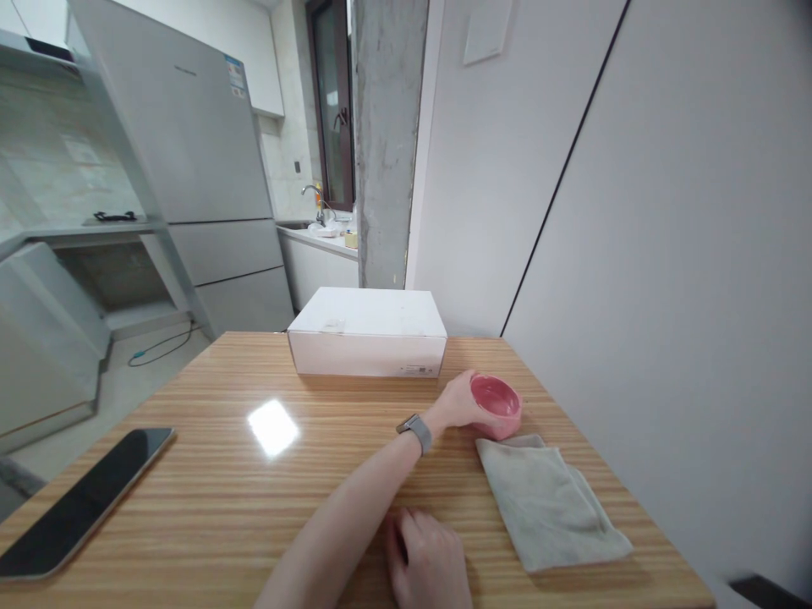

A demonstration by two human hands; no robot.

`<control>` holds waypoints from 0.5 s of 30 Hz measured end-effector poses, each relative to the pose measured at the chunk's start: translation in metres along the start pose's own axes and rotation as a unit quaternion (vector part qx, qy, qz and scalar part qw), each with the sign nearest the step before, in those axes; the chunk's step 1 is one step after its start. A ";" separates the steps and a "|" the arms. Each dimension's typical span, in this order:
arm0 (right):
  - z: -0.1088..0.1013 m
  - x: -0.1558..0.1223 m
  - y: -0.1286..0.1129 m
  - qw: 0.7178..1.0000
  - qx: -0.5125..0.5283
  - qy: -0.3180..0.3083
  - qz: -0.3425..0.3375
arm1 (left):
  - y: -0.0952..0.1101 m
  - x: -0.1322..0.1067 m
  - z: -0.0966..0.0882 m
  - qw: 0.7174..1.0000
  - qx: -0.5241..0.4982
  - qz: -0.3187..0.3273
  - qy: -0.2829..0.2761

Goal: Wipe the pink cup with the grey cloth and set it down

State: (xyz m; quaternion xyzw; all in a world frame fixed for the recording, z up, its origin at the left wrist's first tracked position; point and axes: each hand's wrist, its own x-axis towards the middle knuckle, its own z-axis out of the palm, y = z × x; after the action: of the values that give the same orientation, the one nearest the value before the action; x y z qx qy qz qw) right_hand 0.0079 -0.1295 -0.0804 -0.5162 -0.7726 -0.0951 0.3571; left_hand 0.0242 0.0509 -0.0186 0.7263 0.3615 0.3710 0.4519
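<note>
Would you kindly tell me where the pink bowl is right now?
In the head view, the pink bowl is right of centre, gripped by the left hand, just beyond the grey cloth and nearer the camera than the white box.

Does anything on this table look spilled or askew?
Only the grey cloth, near the pink bowl: its folded layers don't line up. No spill shows; the white patch looks like reflected light.
</note>
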 end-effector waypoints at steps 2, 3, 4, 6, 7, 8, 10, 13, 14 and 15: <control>-0.002 0.001 -0.001 1.000 0.002 0.001 -0.003 | 0.004 -0.008 -0.004 1.000 0.002 0.009 0.009; -0.002 0.002 0.000 1.000 0.002 0.001 -0.006 | 0.006 -0.013 -0.008 1.000 0.000 0.016 0.023; -0.003 0.002 0.000 1.000 0.003 0.001 -0.010 | 0.007 -0.020 -0.014 0.999 -0.006 0.023 0.044; -0.002 0.002 0.001 1.000 0.005 0.001 -0.014 | 0.011 -0.037 -0.032 0.995 -0.024 0.035 0.092; -0.001 0.002 0.002 1.000 0.007 -0.003 -0.014 | 0.013 -0.047 -0.044 0.992 -0.034 0.035 0.116; -0.001 0.001 0.002 1.000 0.009 -0.011 -0.013 | 0.015 -0.059 -0.059 0.990 -0.041 0.031 0.133; 0.000 0.000 0.003 0.999 0.017 -0.033 -0.008 | 0.019 -0.086 -0.092 0.986 -0.036 0.011 0.165; -0.002 -0.001 0.003 0.997 0.035 -0.061 0.004 | 0.018 -0.127 -0.146 0.973 0.036 -0.030 0.226; -0.003 -0.001 0.002 0.997 0.041 -0.065 0.008 | 0.015 -0.140 -0.163 0.964 0.076 -0.053 0.250; -0.003 -0.001 0.002 0.997 0.047 -0.066 0.012 | 0.010 -0.151 -0.179 0.950 0.120 -0.080 0.277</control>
State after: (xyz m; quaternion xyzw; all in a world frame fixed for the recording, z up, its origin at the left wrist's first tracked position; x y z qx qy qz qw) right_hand 0.0112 -0.1309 -0.0788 -0.5129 -0.7919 -0.0200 0.3306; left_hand -0.1985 -0.0127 0.0148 0.6126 0.5711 0.4740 0.2719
